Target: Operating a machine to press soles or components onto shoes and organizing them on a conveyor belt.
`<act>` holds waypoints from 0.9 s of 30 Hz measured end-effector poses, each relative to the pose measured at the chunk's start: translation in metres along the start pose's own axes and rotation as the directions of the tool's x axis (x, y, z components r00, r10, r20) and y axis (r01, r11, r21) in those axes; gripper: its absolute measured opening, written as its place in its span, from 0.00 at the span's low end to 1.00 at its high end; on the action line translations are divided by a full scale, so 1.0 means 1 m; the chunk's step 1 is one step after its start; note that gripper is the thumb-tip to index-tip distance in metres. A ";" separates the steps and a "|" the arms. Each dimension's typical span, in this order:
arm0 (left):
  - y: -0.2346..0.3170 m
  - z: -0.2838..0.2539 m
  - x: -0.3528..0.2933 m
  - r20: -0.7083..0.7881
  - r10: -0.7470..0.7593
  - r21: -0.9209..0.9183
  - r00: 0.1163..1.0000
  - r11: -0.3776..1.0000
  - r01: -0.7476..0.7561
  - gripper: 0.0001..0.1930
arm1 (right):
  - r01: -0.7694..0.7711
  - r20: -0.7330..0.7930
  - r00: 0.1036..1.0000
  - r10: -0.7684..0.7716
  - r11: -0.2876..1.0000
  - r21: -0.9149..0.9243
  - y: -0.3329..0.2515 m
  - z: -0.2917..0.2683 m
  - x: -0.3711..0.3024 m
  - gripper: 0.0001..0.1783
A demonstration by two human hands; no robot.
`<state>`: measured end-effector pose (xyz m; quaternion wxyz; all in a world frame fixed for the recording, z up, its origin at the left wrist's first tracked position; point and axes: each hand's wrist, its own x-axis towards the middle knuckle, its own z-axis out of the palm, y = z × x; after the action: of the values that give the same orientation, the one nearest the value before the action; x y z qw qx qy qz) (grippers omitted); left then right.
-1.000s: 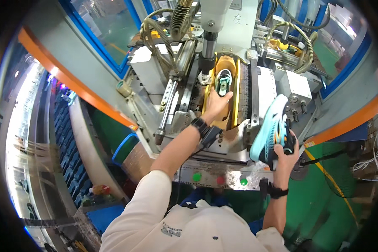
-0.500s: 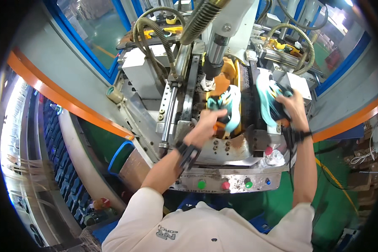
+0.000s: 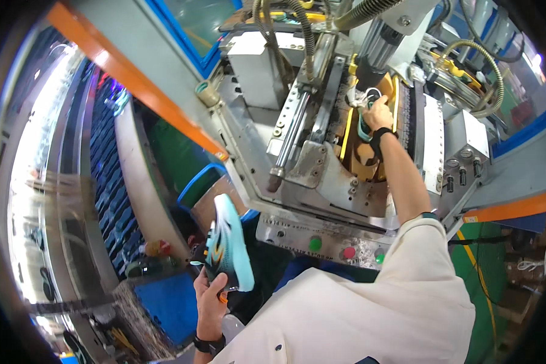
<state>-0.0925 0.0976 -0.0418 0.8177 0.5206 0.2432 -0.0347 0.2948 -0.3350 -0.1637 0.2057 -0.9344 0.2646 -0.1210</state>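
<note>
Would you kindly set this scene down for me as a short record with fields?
Left hand: closed around a turquoise-and-white sneaker, left of the button panel
Right hand: on a second shoe, mostly hidden; exact grip unclear
Second shoe's place: inside the yellow-sided machine bed
Near the right hand: dark metal cylinder
Button panel: green button left, red button right of it
Wrists: black wristband on each

The green floor [image 3: 496, 258] with its yellow line [image 3: 480, 280] lies at four o'clock, a blue-framed window [image 3: 197, 24] stands at eleven, and bright white light [image 3: 31, 130] shines at nine.
</note>
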 end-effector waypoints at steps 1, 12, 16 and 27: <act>-0.010 -0.017 -0.011 -0.070 0.001 0.015 0.998 1.000 0.000 0.19 | 0.068 0.025 0.997 -0.068 0.998 -0.001 0.002 -0.007 -0.005 0.33; -0.080 0.003 -0.070 -0.377 0.006 -0.118 0.926 0.992 -0.054 0.12 | 0.559 0.191 0.641 -0.744 0.622 0.549 0.022 -0.013 -0.348 0.08; -0.086 0.003 -0.088 -0.339 -0.039 -0.125 0.940 0.992 -0.004 0.17 | 0.617 0.172 0.624 -0.762 0.616 0.490 0.054 0.070 -0.371 0.08; -0.089 0.003 -0.085 -0.342 -0.029 -0.094 0.939 0.996 -0.004 0.15 | 0.377 0.005 0.749 -0.662 0.433 0.819 0.001 -0.109 -0.289 0.13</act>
<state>-0.1934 0.0376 -0.0785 0.7859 0.4785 0.3867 0.0628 0.0183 -0.2131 -0.1016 0.5790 -0.7899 -0.1590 -0.1244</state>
